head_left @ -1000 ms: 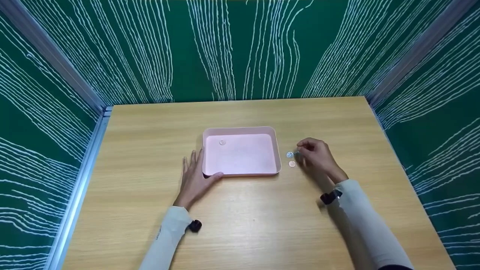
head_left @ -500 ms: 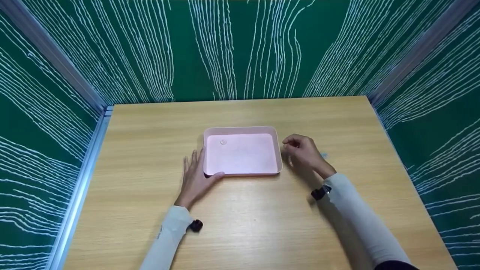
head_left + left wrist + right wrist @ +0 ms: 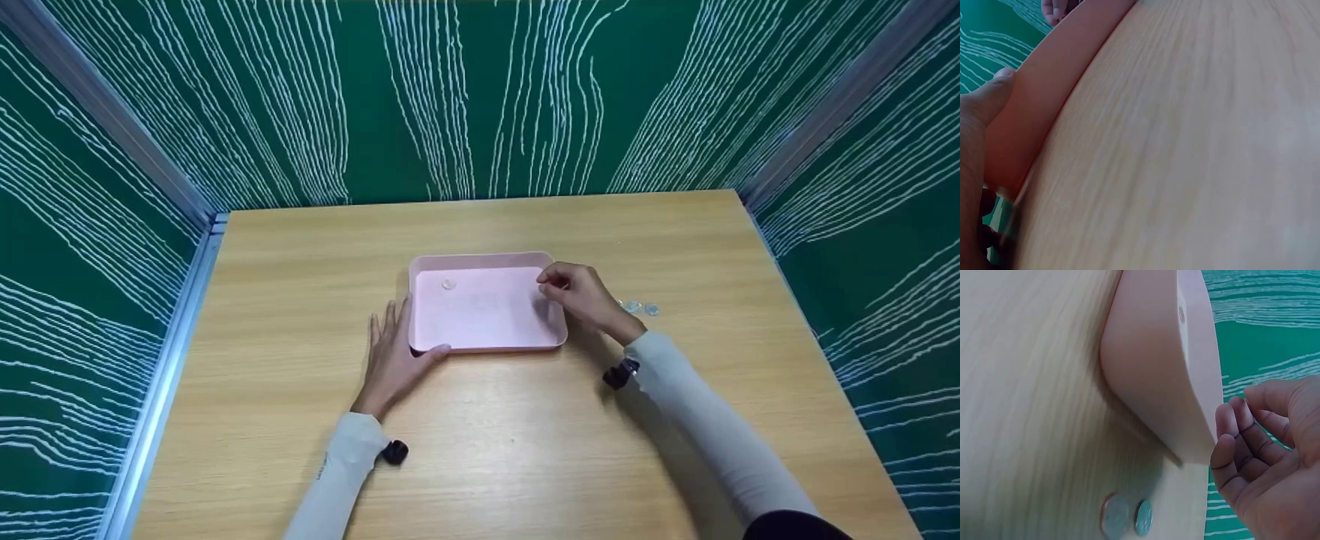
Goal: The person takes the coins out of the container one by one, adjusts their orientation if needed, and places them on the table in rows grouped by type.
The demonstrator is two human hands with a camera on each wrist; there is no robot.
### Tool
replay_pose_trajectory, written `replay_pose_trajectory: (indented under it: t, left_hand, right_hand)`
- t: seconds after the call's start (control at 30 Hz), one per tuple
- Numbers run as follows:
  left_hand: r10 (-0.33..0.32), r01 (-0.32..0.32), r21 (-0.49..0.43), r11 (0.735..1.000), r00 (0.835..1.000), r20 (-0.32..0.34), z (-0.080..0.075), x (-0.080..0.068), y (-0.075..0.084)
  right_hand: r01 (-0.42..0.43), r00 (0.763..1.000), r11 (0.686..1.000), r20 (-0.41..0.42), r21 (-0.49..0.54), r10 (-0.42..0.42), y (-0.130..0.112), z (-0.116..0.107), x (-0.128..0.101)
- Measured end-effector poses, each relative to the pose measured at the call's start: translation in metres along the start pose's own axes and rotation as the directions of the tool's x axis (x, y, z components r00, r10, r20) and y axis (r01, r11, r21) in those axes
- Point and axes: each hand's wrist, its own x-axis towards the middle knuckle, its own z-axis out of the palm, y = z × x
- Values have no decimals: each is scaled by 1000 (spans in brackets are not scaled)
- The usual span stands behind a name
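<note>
**Hands working at a pink tray**

A wooden surface [image 3: 525,450] inside green patterned walls is carrying a pink tray [image 3: 484,259]. The left hand [image 3: 390,360] is bracing its near-left corner, fingers straight, seemingly steadying it. The right hand [image 3: 581,296] is hovering over the right rim, fingers curled; whether they are pinching anything, I cannot tell. One coin [image 3: 448,284] is lying inside, two coins [image 3: 1127,517] outside.

The tray [image 3: 486,260] between the two hands was pale pink, without any pattern. A small silver-coloured coin [image 3: 448,284] lay inside it, on the side of the left hand [image 3: 392,358]. Two more coins [image 3: 642,307] beside the right hand [image 3: 583,298] were silver-grey. The table [image 3: 525,450] under the hands was light yellow-brown with a fine wood grain. The walls [image 3: 480,97] beyond the hands were dark green with thin, wavy white lines. Both sleeves [image 3: 705,420] were whitish-grey.
</note>
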Motion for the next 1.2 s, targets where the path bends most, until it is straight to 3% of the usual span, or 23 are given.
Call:
replay_pose_trajectory:
  t: [0.33,0.63,0.83,1.07,1.2]
  left_hand:
    - [-18,18,-3,1000,1000,7,1,0,-1]
    - [-28,28,-5,1000,1000,13,2,0,-3]
    - [-45,45,3,999,999,16,1,1,-3]
    - [-48,48,8,999,999,23,2,2,-3]
    - [-58,58,2,998,998,27,0,0,-3]
  right_hand:
    - [53,996,997,77,-47,-49,-11,9,16]
    - [151,978,983,165,-109,-132,-21,24,37]
    - [131,967,981,237,-140,-96,-28,32,50]
    - [141,966,948,248,-284,-70,-25,43,61]
    - [145,956,949,287,-279,-62,-25,49,66]
